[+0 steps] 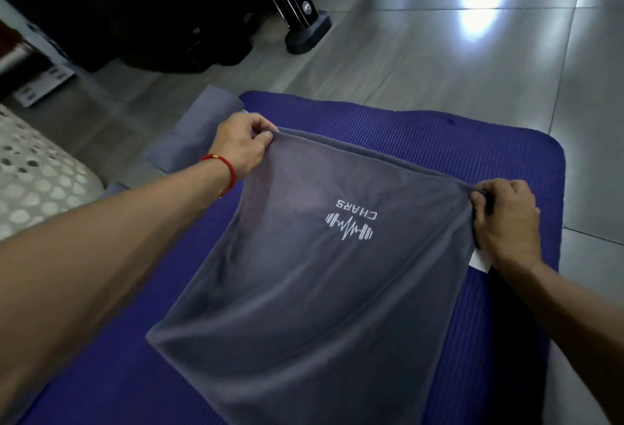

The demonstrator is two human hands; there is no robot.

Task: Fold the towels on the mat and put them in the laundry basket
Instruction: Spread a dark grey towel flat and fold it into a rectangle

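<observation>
Towel (304,289): grey, centre of frame, over blue mat (439,154)
Left hand (241,147): pinching its upper-left corner
Right hand (506,218): pinching its right corner

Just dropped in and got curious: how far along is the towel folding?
Early to midway, it seems. Both the left hand and right hand pinch the far corners of a grey towel over the blue mat. Another towel waits at the mat's left edge. The laundry basket shows no towels from here.
</observation>
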